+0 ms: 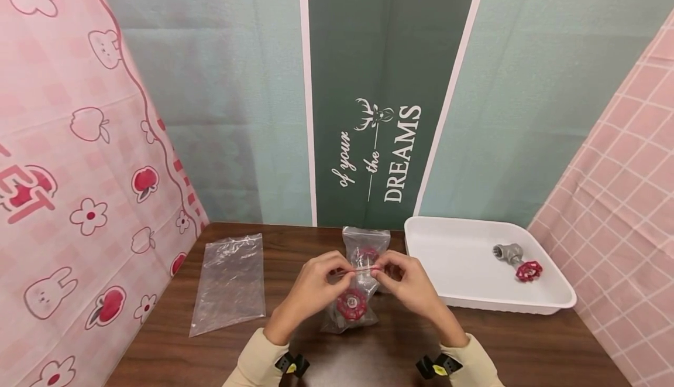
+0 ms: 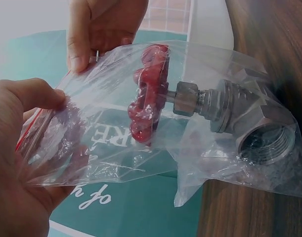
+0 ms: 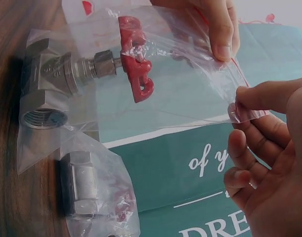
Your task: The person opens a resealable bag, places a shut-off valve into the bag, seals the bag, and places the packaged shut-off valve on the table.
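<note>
My left hand (image 1: 318, 281) and right hand (image 1: 408, 281) pinch the red-striped top edge of a clear zip bag (image 2: 111, 163) between thumbs and fingers, close together. Inside that bag is a metal valve (image 2: 215, 106) with a red handwheel (image 1: 351, 304), its body low in the bag against the wooden table. In the right wrist view, the valve's threaded opening (image 3: 44, 117) shows through the plastic. Just beyond my hands lies a second bagged valve (image 3: 81, 182), partly covered by the first bag in the head view.
A flat zip bag (image 1: 229, 281) lies on the wooden table (image 1: 163, 340) at the left. On the right stands a white tray (image 1: 453, 264) holding an unbagged valve (image 1: 511, 253) with a red handwheel. Printed cloths (image 1: 263, 112) hang at the back and both sides.
</note>
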Available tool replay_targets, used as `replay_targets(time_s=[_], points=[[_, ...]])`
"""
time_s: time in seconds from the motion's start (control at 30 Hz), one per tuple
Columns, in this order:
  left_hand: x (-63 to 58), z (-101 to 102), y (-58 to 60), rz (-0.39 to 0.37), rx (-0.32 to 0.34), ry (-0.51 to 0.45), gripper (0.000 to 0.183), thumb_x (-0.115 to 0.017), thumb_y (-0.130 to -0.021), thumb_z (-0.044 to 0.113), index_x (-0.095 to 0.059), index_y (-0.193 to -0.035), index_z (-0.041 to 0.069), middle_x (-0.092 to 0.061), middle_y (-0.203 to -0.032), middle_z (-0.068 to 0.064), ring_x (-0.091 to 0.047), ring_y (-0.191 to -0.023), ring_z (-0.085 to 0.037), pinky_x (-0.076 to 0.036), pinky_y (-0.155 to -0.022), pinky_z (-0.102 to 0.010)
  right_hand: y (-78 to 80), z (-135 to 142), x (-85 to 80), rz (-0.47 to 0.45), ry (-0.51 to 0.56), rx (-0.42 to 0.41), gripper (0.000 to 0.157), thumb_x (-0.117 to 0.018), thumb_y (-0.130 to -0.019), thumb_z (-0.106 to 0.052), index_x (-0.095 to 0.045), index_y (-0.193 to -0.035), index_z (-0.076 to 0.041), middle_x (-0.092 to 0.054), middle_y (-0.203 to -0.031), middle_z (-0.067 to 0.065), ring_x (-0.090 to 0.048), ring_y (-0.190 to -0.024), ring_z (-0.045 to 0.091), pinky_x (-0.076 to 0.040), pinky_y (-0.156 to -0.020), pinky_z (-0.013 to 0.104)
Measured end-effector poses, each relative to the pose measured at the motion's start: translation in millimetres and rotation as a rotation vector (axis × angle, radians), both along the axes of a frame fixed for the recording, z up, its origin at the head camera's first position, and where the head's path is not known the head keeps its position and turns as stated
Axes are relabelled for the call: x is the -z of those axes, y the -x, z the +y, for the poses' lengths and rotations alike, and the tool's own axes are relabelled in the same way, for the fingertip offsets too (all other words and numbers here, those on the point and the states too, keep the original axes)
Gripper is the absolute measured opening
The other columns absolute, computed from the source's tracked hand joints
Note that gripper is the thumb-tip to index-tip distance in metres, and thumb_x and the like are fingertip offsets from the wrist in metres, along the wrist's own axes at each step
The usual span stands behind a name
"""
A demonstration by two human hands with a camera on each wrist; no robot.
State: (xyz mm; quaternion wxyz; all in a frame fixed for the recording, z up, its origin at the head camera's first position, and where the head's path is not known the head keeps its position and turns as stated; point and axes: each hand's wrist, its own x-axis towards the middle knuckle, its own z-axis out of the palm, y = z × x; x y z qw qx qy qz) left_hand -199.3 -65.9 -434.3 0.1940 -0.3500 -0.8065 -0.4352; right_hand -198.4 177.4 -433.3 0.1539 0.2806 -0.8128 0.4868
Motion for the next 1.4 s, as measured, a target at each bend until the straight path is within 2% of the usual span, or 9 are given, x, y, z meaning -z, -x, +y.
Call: replay_targets(time_s=[0.2,0.37,0.5,0.7,0.97,1.17,1.27,1.4], points=[[-0.7,0,-0.3,0.001,0.000,0.004,0.007,-0.079,-0.094,0.006,-0.080,-0.095,0.013,-0.070,-0.090,0.006,-0.059,-0.081,-0.002,-0.056,-0.073,-0.023,0.9,1,-0.6,0.021,-0.007,0.005,0.013,-0.082,-0.090,-0.001,-0.078,-0.092,-0.013,-0.071,-0.084,-0.001,-0.047,-0.064,0.004,-0.041,-0.053,0.024],[-1.2,-1,-0.3,-0.007,-0.002,-0.002,0.007,-0.080,-0.093,0.006,-0.080,-0.095,0.013,-0.070,-0.091,0.006,-0.061,-0.081,-0.003,-0.057,-0.073,-0.022,0.5,5,-0.3,-0.046,-0.016,0.002,0.011,-0.082,-0.092,-0.006,-0.077,-0.097,-0.015,-0.066,-0.081,-0.002,-0.047,-0.063,0.004,-0.041,-0.053,0.026],[-0.7,-1,-0.2,-0.016,-0.003,-0.004,0.006,-0.080,-0.094,0.006,-0.080,-0.095,0.012,-0.071,-0.091,0.005,-0.061,-0.081,-0.003,-0.057,-0.074,-0.022,-0.4,10,2.2,-0.089,-0.010,0.006,0.012,-0.081,-0.092,-0.004,-0.074,-0.098,-0.012,-0.061,-0.078,-0.002,-0.048,-0.065,0.005,-0.042,-0.054,0.024],[-0.7,-1,0.0,-0.033,-0.005,-0.008,0.006,-0.080,-0.093,0.006,-0.080,-0.096,0.012,-0.071,-0.092,0.006,-0.062,-0.082,-0.003,-0.058,-0.076,-0.022,-1.1,13,3.5,-0.086,0.006,0.021,0.015,-0.079,-0.092,0.003,-0.072,-0.095,-0.011,-0.063,-0.081,0.000,-0.048,-0.065,0.005,-0.041,-0.054,0.024],[-0.3,0,-0.2,-0.056,-0.005,-0.001,0.006,-0.079,-0.095,0.007,-0.080,-0.095,0.013,-0.071,-0.092,0.006,-0.062,-0.083,-0.003,-0.058,-0.076,-0.023,-0.3,11,3.2,-0.080,0.031,0.035,0.017,-0.078,-0.091,0.004,-0.072,-0.092,-0.013,-0.063,-0.081,-0.002,-0.050,-0.066,0.007,-0.043,-0.055,0.024],[-1.4,0,0.1,-0.039,-0.011,0.000,0.006,-0.080,-0.093,0.006,-0.080,-0.095,0.012,-0.071,-0.091,0.006,-0.062,-0.083,-0.003,-0.058,-0.076,-0.022,1.3,10,3.8,-0.096,0.025,0.011,0.019,-0.077,-0.090,0.006,-0.071,-0.097,-0.011,-0.060,-0.081,-0.001,-0.049,-0.066,0.006,-0.042,-0.055,0.025],[-1.8,0,0.1,-0.023,-0.014,-0.001,0.008,-0.080,-0.092,0.005,-0.080,-0.095,0.013,-0.071,-0.091,0.006,-0.062,-0.083,-0.003,-0.057,-0.076,-0.022,2.1,10,4.3,-0.104,0.015,-0.009,0.021,-0.077,-0.092,0.002,-0.070,-0.101,-0.015,-0.058,-0.079,0.000,-0.049,-0.066,0.006,-0.042,-0.054,0.025],[-1.6,0,0.2,-0.013,-0.014,0.003,0.009,-0.080,-0.092,0.006,-0.079,-0.094,0.015,-0.070,-0.090,0.006,-0.062,-0.083,-0.002,-0.057,-0.076,-0.021,3.3,8,6.3,-0.104,0.016,-0.010,0.015,-0.078,-0.094,-0.003,-0.071,-0.100,-0.015,-0.060,-0.080,0.000,-0.048,-0.066,0.006,-0.042,-0.055,0.026]])
